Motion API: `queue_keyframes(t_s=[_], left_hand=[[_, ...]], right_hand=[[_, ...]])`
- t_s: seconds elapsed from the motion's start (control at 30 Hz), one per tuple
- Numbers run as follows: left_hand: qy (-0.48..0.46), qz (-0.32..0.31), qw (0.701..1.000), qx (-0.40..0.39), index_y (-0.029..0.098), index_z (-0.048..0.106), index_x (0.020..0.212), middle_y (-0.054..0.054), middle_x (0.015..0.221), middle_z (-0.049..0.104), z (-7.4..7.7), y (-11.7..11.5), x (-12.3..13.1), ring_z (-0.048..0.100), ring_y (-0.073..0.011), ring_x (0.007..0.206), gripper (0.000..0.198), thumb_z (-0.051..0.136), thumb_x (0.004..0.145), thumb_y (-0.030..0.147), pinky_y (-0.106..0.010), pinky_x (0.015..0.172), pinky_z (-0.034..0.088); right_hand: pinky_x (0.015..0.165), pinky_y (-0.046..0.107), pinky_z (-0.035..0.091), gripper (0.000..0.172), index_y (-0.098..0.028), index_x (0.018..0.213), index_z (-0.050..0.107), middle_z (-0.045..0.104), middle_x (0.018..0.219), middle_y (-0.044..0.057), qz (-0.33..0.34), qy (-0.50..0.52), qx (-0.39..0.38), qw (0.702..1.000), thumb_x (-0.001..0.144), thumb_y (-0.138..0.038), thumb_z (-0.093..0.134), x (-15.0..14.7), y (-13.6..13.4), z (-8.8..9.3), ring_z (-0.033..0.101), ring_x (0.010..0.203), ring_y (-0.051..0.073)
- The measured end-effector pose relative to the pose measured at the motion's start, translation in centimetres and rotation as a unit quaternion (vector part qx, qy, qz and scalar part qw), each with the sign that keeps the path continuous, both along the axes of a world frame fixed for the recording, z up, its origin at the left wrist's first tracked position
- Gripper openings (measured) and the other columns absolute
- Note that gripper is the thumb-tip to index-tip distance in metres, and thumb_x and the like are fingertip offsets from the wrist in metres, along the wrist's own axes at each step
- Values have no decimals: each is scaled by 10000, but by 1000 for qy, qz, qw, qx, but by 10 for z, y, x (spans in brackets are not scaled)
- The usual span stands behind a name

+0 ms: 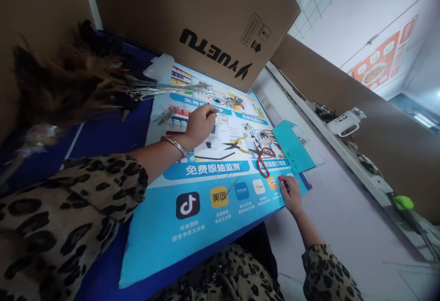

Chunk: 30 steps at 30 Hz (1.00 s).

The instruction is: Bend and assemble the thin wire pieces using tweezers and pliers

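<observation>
Here the left hand (202, 122) pinches shut on a thin wire piece (217, 117) just above the printed poster (192, 227), a fine grip suiting so slight a thing. The right hand (292, 194) clasps a red-tipped tool (282, 182), mostly hidden in that clasp, with pliers (240, 145) and red scissors (263, 166) lying handy between both hands

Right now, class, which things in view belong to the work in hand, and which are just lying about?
In hand:
left hand pinching a thin wire
right hand holding a small red item

Lying about:
pliers
red scissors
feathers
wire bundle
teal card
white mug
cardboard box
</observation>
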State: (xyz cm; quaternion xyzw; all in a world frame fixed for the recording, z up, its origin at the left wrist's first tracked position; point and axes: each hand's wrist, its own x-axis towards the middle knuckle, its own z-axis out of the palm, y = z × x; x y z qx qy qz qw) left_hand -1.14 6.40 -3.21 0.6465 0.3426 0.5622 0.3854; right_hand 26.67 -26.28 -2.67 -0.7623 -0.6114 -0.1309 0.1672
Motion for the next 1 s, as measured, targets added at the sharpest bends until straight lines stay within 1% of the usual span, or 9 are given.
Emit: queue_keyframes(t_s=[0.3, 0.43, 0.53, 0.63, 0.73, 0.8, 0.87, 0.93, 1.0], left_hand=[[65, -10, 998, -2, 181, 614, 925, -20, 871, 643, 1, -4, 1, 577, -174, 818, 200, 458, 806, 221, -280, 736, 449], [115, -19, 993, -20, 201, 614, 966, -1, 858, 651, 6, -10, 0, 585, -166, 755, 219, 475, 815, 277, -265, 687, 451], [145, -21, 989, -20, 205, 607, 979, 7, 955, 646, 9, -18, -1, 583, -165, 839, 223, 478, 823, 298, -263, 758, 449], [186, -6, 982, -15, 200, 591, 1025, 14, 980, 632, 8, -23, -2, 569, -153, 883, 244, 465, 844, 304, -274, 819, 431], [222, 26, 974, -18, 175, 569, 1069, 14, 952, 618, 4, -23, 1, 553, -133, 860, 286, 454, 860, 332, -265, 811, 435], [252, 53, 966, -17, 149, 563, 1074, 12, 947, 608, 1, -22, 5, 533, -121, 863, 301, 438, 870, 332, -263, 830, 426], [284, 78, 955, -22, 126, 554, 1081, 12, 944, 597, -1, -20, 9, 515, -103, 856, 308, 421, 879, 316, -255, 841, 417], [310, 103, 945, -30, 106, 541, 1094, 14, 923, 583, -2, -19, 12, 502, -81, 819, 322, 407, 885, 310, -241, 832, 415], [322, 135, 937, -22, 85, 541, 1091, 8, 933, 568, -1, -18, 16, 493, -75, 810, 340, 409, 883, 320, -227, 819, 411]], right_hand=[[886, 458, 372, 297, -222, 1127, 538, 560, 1063, 80, 4, 26, -22, 999, 867, -290, 410, 5, 1, 3, 479, 1017, 241], [861, 459, 395, 288, -224, 1120, 543, 565, 1055, 83, 7, 45, -9, 999, 860, -279, 432, 9, 3, 2, 494, 1002, 242], [834, 436, 425, 224, -223, 1035, 585, 580, 1019, 83, 17, 79, 4, 997, 849, -269, 468, 12, 8, 8, 519, 968, 235], [767, 383, 469, 165, -211, 961, 603, 591, 949, 81, 28, 145, 52, 988, 842, -266, 503, 15, 25, 31, 554, 891, 211], [800, 385, 474, 122, -203, 936, 592, 593, 941, 55, 76, 253, 89, 960, 852, -237, 509, 14, 57, 68, 567, 911, 197], [769, 376, 493, 104, -195, 910, 590, 594, 888, 35, 128, 319, 96, 934, 862, -237, 508, 8, 84, 96, 585, 860, 178], [725, 350, 512, 127, -192, 894, 591, 588, 811, 8, 197, 375, 110, 899, 875, -271, 493, 0, 111, 124, 603, 801, 151], [680, 305, 516, 206, -201, 907, 597, 576, 773, -22, 274, 410, 146, 858, 897, -320, 430, -5, 134, 148, 618, 741, 111], [661, 275, 497, 333, -213, 883, 621, 578, 772, -49, 331, 419, 182, 826, 909, -372, 330, 3, 148, 167, 625, 716, 79]])
